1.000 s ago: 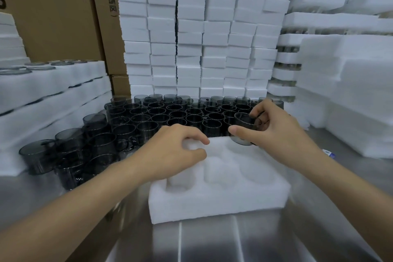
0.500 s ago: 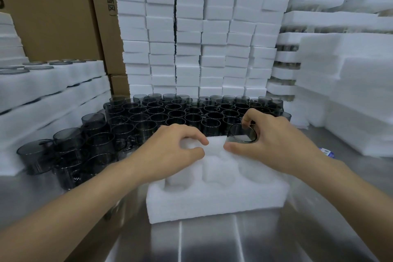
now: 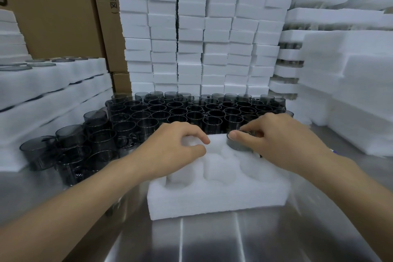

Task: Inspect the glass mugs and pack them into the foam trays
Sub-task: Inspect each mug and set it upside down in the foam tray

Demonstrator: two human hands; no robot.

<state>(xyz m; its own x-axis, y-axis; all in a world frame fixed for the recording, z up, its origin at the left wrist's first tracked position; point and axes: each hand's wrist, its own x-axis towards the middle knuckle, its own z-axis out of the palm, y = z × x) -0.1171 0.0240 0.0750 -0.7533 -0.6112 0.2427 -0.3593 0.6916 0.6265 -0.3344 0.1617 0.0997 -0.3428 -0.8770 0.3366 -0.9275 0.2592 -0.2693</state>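
A white foam tray (image 3: 217, 200) with round pockets lies on the steel table in front of me. My right hand (image 3: 282, 140) grips a smoky glass mug (image 3: 237, 144) by its rim, and the mug sits partly down in the tray's far right pocket. My left hand (image 3: 170, 149) grips the tray's far left edge, fingers curled over the foam. Behind the tray stand several rows of the same dark glass mugs (image 3: 191, 110), upright and close together.
More mugs (image 3: 70, 147) crowd the table at the left. Filled foam trays (image 3: 46, 87) are stacked at the left, foam blocks (image 3: 202, 34) at the back, foam sheets (image 3: 350, 83) at the right. Cardboard boxes (image 3: 57, 10) stand behind. Bare steel table (image 3: 212, 240) lies near me.
My right hand has brought the mug down from above the back row into the tray's far right pocket. My left hand has stayed on the foam.
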